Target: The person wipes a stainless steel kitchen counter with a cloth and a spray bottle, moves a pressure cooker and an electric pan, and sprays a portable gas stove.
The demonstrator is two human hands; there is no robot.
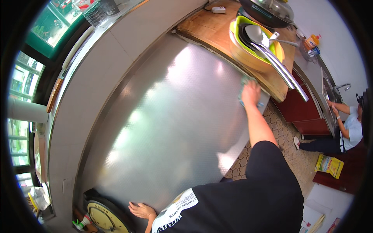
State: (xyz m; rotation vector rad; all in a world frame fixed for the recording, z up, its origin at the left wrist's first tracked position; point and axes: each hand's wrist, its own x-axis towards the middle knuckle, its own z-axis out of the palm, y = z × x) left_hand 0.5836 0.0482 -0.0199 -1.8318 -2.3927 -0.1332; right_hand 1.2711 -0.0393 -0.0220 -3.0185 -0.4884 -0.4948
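My right hand (251, 91) presses a green-blue cloth (246, 79) onto a textured stainless steel countertop (174, 116). Most of the cloth is hidden under the palm; its edges show around the fingers and wrist. The hand is near the counter's right edge, beside a wooden board (204, 26). Lower in view, my left hand (142, 210) rests on the steel with nothing in it. Just left of that hand is a round electric griddle (105, 217) with a cream-coloured face.
Stacked basins (252, 59) with a ladle (256, 35) and long metal handles stand on the board near a lidded wok (269, 13). A knife (55, 94) lies on the window ledge. Another person (351, 123) is at the sink. A spray bottle (83, 222) is beside the griddle.
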